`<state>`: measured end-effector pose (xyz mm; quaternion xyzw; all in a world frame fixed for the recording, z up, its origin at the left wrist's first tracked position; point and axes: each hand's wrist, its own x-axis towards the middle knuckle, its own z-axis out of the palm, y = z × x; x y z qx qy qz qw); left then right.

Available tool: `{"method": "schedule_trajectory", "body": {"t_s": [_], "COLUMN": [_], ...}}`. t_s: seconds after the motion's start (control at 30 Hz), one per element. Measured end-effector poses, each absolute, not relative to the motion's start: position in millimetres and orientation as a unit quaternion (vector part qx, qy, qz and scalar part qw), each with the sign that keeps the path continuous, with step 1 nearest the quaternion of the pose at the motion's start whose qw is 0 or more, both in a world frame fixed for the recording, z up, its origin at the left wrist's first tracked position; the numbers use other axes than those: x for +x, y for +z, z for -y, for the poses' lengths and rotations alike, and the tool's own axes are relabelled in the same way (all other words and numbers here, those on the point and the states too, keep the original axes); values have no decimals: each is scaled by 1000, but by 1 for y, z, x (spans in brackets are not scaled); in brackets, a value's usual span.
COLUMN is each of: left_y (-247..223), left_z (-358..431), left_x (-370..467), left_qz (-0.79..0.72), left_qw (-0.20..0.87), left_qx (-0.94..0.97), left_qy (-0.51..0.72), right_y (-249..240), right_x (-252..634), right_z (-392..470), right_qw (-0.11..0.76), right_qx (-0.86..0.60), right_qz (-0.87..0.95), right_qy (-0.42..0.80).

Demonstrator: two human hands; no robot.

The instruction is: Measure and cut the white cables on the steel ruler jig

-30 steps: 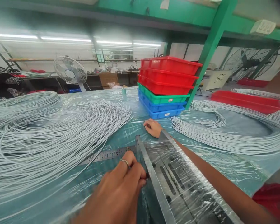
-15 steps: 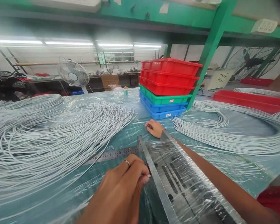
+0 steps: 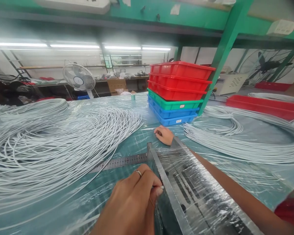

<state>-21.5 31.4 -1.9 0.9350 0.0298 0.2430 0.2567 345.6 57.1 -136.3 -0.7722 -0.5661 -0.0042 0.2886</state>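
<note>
My left hand (image 3: 134, 199), wearing a ring, is closed in a pinch on a thin white cable (image 3: 162, 187). Only the cable's short tip shows past the fingertips, right beside the near side wall of a metal machine (image 3: 183, 182) wrapped in clear film. Beyond the machine, my right hand (image 3: 164, 134) lies on the table with its fingers curled in, and nothing shows in them. Its forearm runs along the machine's right side. A steel ruler (image 3: 123, 161) lies flat, reaching up to the machine's left wall.
Loose coils of white cable (image 3: 63, 143) spread over the left of the film-covered table; more cable coils (image 3: 245, 143) lie to the right. Stacked red, green and blue trays (image 3: 178, 93) stand behind my right hand, against a green post (image 3: 225, 55). A red tray (image 3: 264, 106) sits farther right.
The whole view has shifted slightly. My left hand with the cable tip has moved a little to the right, nearer the machine's wall. My right hand keeps its place.
</note>
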Motion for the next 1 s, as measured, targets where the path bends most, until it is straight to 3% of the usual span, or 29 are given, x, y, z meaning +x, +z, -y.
{"method": "schedule_trajectory", "body": {"t_s": [0.43,1.0], "left_y": [-5,-9], "left_z": [-33,-30], "left_x": [-18,-20], "left_qz": [-12,-9], "left_qw": [268,197], "left_qx": [930,951], "left_qy": [250,237], "right_y": [-139,-138], "right_x": [343,347], "right_z": [-60,-56], "right_qw": [288,280], "right_qx": [-787,-770], "right_qz": [545,574], "right_qy": [-10,6]}}
